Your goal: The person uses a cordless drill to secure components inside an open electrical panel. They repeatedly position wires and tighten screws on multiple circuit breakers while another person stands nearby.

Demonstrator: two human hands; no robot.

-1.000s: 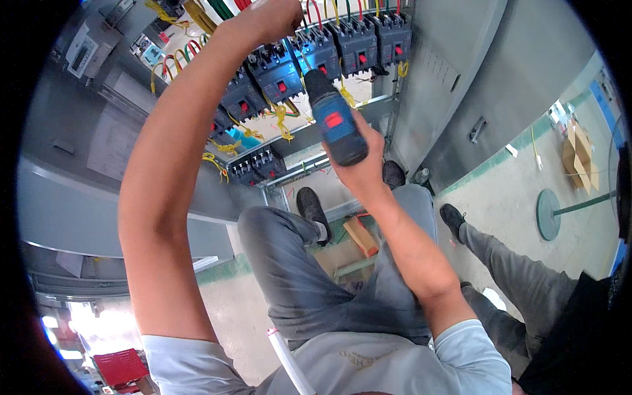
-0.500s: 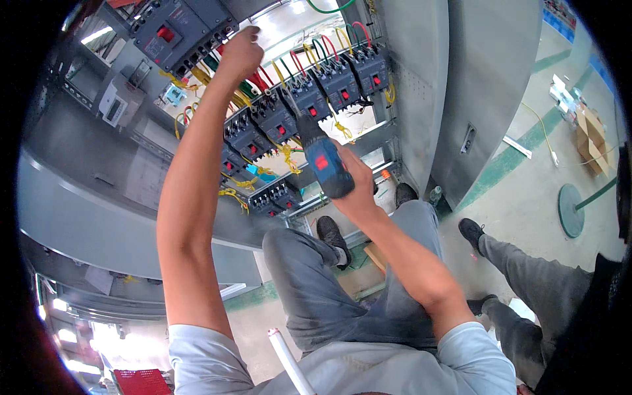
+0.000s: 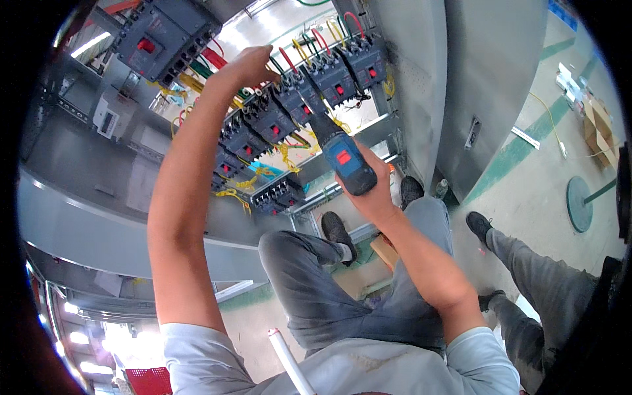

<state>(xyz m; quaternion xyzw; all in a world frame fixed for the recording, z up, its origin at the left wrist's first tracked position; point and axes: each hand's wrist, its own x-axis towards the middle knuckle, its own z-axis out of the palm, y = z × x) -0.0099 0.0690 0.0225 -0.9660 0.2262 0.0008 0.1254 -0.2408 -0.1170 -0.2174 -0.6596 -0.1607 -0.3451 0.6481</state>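
Observation:
A blue and black cordless drill is gripped in my right hand, its dark chuck pointing up at a row of black circuit breakers with red switches. The tip comes close to one breaker in the middle of that row; I cannot tell if it touches a screw. My left hand reaches over the row's upper terminals with its fingers apart, beside red, green and yellow wires. No held object shows in it. Above and left sits a larger breaker with a red switch.
Grey cabinet panels wall the right side. A lower breaker and yellow wire bundles lie under the row. Another person's legs stand at right, near a round green stand base and an opened cardboard box.
My left hand has moved right and down, from beside the larger breaker to the row's terminals. The drill has shifted slightly right with my right hand. The view has moved a little.

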